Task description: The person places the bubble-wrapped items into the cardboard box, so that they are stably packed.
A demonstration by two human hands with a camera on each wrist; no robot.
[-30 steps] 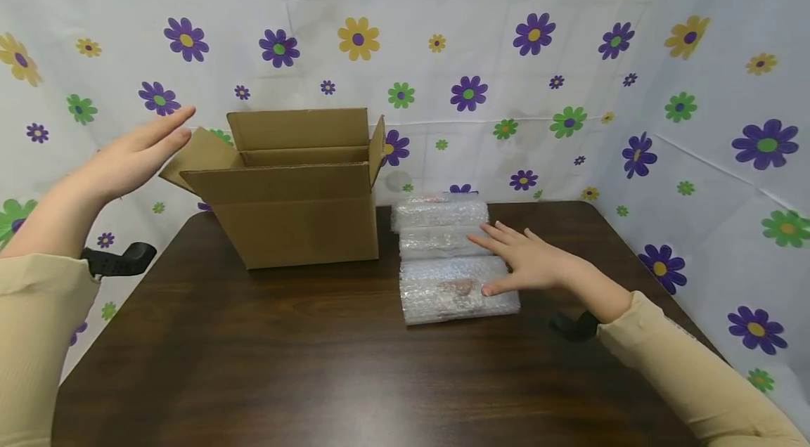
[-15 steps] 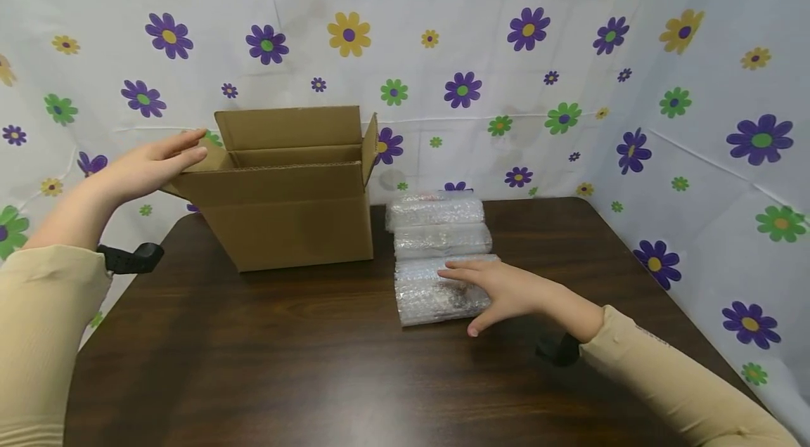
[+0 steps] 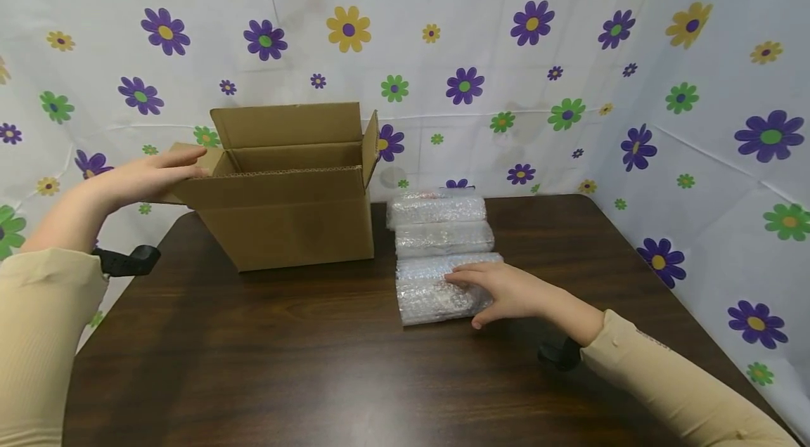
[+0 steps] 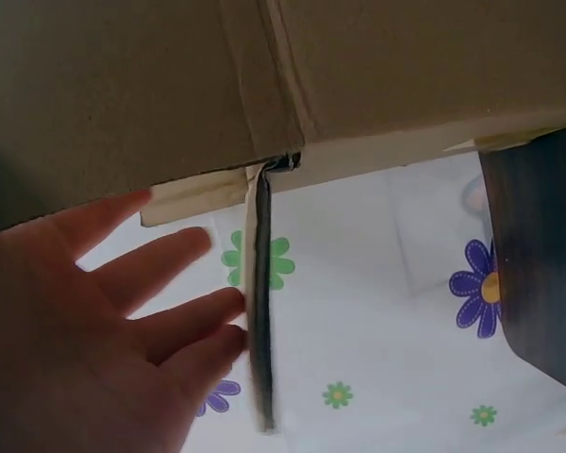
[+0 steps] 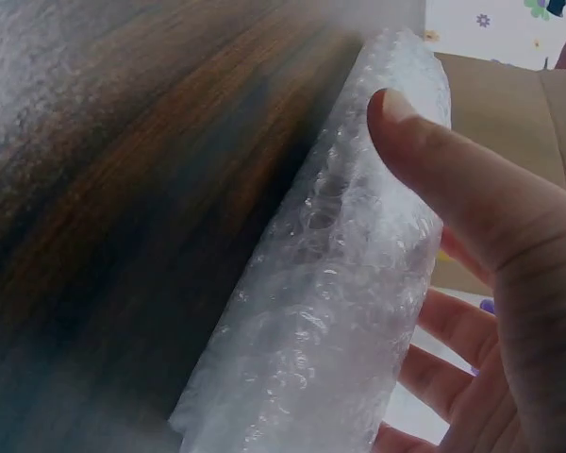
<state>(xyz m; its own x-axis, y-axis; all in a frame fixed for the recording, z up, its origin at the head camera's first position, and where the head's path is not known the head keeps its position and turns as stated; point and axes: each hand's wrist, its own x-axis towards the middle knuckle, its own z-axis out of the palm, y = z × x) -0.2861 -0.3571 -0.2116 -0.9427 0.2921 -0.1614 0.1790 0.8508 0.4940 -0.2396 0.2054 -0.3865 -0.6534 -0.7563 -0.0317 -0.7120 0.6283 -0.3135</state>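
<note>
An open cardboard box (image 3: pixel 297 232) stands upright at the back left of the table, its flaps spread. My left hand (image 3: pixel 142 180) is at its left side flap, and in the left wrist view the extended fingertips (image 4: pixel 228 307) meet the flap's edge (image 4: pixel 258 311). To the right of the box lie three bubble-wrapped bundles in a column. Over the right end of the nearest bundle (image 3: pixel 430 299) is my right hand (image 3: pixel 512 290), fingers spread and slightly bent. In the right wrist view its thumb and fingers (image 5: pixel 443 377) stand on opposite sides of this bundle. The wrapped contents are hidden.
The middle bundle (image 3: pixel 443 240) and far bundle (image 3: pixel 436 209) lie behind the nearest one. Under everything is a dark wooden table (image 3: pixel 304 370). A white flower-print cloth (image 3: pixel 424 4) covers the walls behind and to the right.
My left hand has come down onto the box's left flap. My right hand has moved left and toward me, to the nearest bundle's right end. Box and bundles stay put.
</note>
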